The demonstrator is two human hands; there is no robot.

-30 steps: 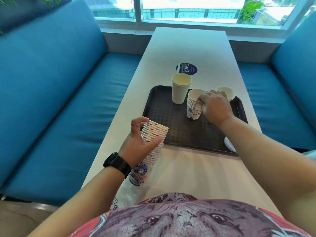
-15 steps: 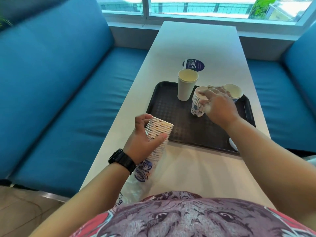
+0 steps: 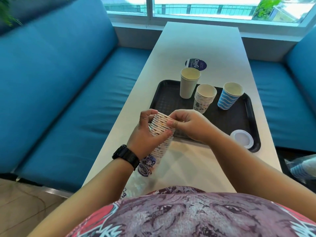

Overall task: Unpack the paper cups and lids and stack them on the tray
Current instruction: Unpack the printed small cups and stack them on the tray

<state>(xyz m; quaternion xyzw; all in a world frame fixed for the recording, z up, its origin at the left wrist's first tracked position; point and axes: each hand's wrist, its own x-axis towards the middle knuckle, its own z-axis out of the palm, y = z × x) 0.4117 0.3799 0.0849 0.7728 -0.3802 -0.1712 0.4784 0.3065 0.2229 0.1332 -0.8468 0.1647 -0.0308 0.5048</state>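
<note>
My left hand (image 3: 147, 132) grips a long stack of small patterned paper cups (image 3: 161, 127) that sticks out of a clear plastic sleeve (image 3: 145, 170). My right hand (image 3: 189, 124) pinches the rims at the top of that stack. On the black tray (image 3: 171, 100) stand a tall plain cup (image 3: 189, 84), a short stack of small patterned cups (image 3: 204, 98) and a blue striped cup (image 3: 230, 95). A white lid (image 3: 242, 138) lies on the tray's near right corner.
The white table (image 3: 200, 41) runs away from me to a window. A round dark blue sticker (image 3: 196, 64) lies beyond the tray. Blue benches (image 3: 59, 93) flank both sides. A plastic bag with striped cups (image 3: 302, 168) lies at the right.
My right hand has left the small stack on the tray and come back to the stack in my left hand, now pinching its top rims. The blue striped cup is uncovered.
</note>
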